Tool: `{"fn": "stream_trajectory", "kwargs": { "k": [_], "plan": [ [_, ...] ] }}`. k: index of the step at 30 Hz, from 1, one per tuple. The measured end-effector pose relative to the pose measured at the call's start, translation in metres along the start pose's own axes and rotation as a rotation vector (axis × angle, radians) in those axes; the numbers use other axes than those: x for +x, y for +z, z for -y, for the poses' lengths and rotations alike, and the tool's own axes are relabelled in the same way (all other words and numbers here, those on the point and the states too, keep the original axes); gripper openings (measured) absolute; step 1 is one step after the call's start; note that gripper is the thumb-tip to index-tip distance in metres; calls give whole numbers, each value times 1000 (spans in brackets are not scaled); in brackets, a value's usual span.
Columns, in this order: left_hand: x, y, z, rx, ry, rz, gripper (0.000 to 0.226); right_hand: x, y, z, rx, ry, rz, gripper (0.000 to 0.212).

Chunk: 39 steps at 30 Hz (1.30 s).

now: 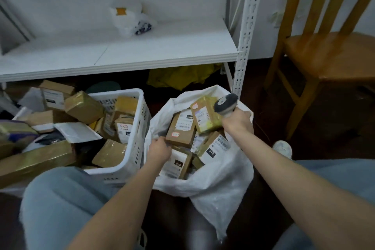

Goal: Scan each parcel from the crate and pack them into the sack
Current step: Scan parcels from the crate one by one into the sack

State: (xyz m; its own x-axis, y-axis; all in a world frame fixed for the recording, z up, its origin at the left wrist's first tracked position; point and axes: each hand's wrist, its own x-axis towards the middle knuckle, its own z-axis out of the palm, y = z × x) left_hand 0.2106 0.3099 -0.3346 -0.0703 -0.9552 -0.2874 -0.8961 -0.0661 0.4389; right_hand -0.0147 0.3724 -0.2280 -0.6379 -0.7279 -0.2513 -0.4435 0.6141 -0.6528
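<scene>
Crate [129, 138] left of sack [213, 184]; parcels [182, 130] in both.

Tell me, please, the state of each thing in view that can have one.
sack, open, upright, partly filled with parcels
crate, upright, parcels left inside
scanner, held above the sack
right hand, grips the scanner
left hand, fingers curled at the sack's left rim; what it holds is hidden
plastic bag, crumpled, lying on the shelf
chair, upright
</scene>
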Motion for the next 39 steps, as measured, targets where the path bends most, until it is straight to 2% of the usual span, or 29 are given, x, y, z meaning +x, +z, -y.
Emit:
{"fn": "stream_trajectory", "kwargs": {
  "k": [3,7,11,14,16,18,21,23,27,34,36,39],
  "plan": [
    [-6,2,13,-38,-110,-2,47,-6,24,28,-55,-92,111,33],
    [-5,15,39,-117,-258,-3,57,-2,77,42,-48,-105,280,5],
    [18,21,48,-113,-253,-39,65,18,121,37,-30,-47,345,18],
    [46,24,50,-29,-300,-14,70,40,143,28,-39,-15,347,11],
    [64,29,55,-62,-397,26,68,53,152,23,-23,11,352,12],
    [75,33,59,-54,-447,52,56,62,157,19,-4,39,363,11],
    [81,34,60,61,-397,85,25,70,159,15,20,71,364,13],
    [81,26,54,-31,-383,21,25,72,155,14,29,72,365,13],
    [72,-13,31,-106,-310,-252,28,64,131,19,42,31,362,15],
    [53,-106,-28,-398,-90,-554,31,34,78,33,129,-62,305,13],
    [41,-112,-32,-360,-65,-511,32,26,67,36,144,-53,297,14],
    [34,-104,-21,-125,-28,-324,36,14,60,38,192,-9,303,16]
  ]
}}
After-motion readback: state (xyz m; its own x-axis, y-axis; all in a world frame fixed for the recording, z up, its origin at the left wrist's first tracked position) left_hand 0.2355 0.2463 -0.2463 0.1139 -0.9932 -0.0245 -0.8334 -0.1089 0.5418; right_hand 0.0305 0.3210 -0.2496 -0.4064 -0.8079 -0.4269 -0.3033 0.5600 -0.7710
